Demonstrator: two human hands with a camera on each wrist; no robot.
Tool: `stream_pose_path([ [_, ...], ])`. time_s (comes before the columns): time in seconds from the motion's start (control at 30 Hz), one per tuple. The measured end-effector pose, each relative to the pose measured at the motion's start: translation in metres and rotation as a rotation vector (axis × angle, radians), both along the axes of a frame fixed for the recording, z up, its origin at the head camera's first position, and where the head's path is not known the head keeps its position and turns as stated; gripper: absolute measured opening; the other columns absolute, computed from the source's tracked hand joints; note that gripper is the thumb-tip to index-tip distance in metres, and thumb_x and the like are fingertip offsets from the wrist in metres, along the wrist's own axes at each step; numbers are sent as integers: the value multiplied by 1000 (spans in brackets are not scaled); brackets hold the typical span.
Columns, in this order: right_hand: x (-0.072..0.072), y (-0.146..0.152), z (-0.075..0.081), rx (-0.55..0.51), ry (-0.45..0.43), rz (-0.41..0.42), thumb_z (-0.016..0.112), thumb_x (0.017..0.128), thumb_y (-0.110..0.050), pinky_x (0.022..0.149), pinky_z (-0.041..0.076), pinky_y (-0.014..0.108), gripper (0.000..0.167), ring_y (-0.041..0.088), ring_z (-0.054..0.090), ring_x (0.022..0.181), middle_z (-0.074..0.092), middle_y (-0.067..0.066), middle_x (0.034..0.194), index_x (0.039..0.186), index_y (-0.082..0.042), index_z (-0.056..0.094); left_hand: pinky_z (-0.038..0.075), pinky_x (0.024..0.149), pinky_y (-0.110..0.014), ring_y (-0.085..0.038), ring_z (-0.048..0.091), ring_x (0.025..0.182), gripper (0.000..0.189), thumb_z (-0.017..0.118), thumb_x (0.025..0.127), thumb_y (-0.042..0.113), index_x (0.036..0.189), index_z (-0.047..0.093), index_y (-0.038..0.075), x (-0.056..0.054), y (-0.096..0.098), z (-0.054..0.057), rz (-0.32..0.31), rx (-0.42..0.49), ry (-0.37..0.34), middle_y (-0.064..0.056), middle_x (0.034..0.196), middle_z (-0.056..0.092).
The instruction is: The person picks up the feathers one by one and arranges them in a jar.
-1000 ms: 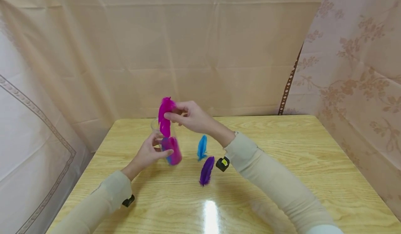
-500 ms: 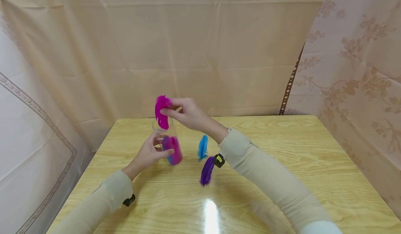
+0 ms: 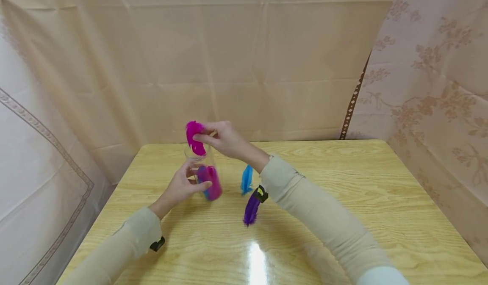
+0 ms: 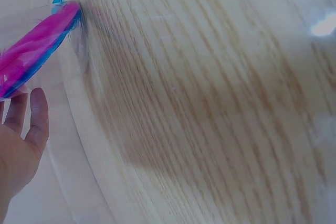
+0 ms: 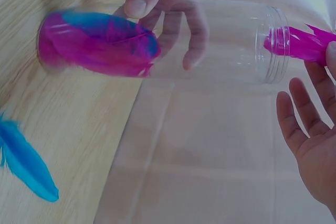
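Observation:
My left hand [image 3: 183, 185] grips a clear plastic jar [image 5: 226, 38] around its side, the jar leaning slightly. Pink and blue feathers [image 5: 100, 43] lie in its lower part. Above the open mouth, my right hand [image 3: 228, 141] pinches a magenta feather [image 3: 195, 136] between thumb and fingers. In the right wrist view that feather's lower end is just inside the threaded rim. The left wrist view shows part of the left hand [image 4: 23, 140] against the jar with its feathers [image 4: 39, 45].
On the wooden table [image 3: 343, 183], right of the jar, lie a blue feather [image 3: 246, 180] and a purple feather [image 3: 250, 211], the latter partly covered by the right wrist's black camera [image 3: 261, 194]. Beige cloth [image 3: 236, 65] hangs behind the table's far edge.
My right hand has moved left with the magenta feather, bringing its lower end from in front of the jar to the mouth. The left hand and jar stay nearly still.

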State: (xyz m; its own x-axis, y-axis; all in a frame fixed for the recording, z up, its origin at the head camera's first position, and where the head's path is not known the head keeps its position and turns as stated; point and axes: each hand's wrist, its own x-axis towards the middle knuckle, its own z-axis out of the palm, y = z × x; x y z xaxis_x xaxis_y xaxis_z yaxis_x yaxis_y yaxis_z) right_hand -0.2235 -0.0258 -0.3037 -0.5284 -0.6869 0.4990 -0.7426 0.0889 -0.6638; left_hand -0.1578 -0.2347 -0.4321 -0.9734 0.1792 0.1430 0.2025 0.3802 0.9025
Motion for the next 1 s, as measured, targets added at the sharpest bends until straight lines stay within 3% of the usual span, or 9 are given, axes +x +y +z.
stream_pose_path([
  [0.33,-2,4,-3,95,-2,-1,67,100,-18,76,56,22,16,10,67,81,73,-2,87,109,-6,75,55,87,-47,-37,58,113,62,83,87,14,138,47,20,-1,-2,0,-22,10,33,-12,137,53],
  [0.6,-3,5,-6,92,-23,0,67,100,-19,76,56,23,20,12,68,84,75,-2,92,113,-7,75,55,87,-46,-37,58,113,65,83,87,14,139,46,21,-2,-2,-1,-24,13,35,-15,138,52],
  [0.77,-3,5,-6,117,-34,7,67,100,-20,76,56,25,16,15,68,87,73,-2,91,108,-8,74,55,88,-46,-37,58,113,66,84,86,15,139,45,18,-1,-1,-3,-11,13,25,-15,135,52],
  [0.87,-2,5,-7,140,-19,8,67,100,-21,76,56,24,15,15,65,92,72,-2,99,107,-9,74,55,89,-44,-37,59,113,65,84,86,14,138,45,15,-2,-1,-3,-1,8,18,-17,133,51],
  [1.0,-3,6,-9,163,-11,4,67,101,-22,76,55,23,21,16,62,99,68,0,108,116,-10,74,56,88,-43,-37,60,111,63,84,86,14,136,46,12,-1,0,-1,2,8,17,-18,130,52],
])
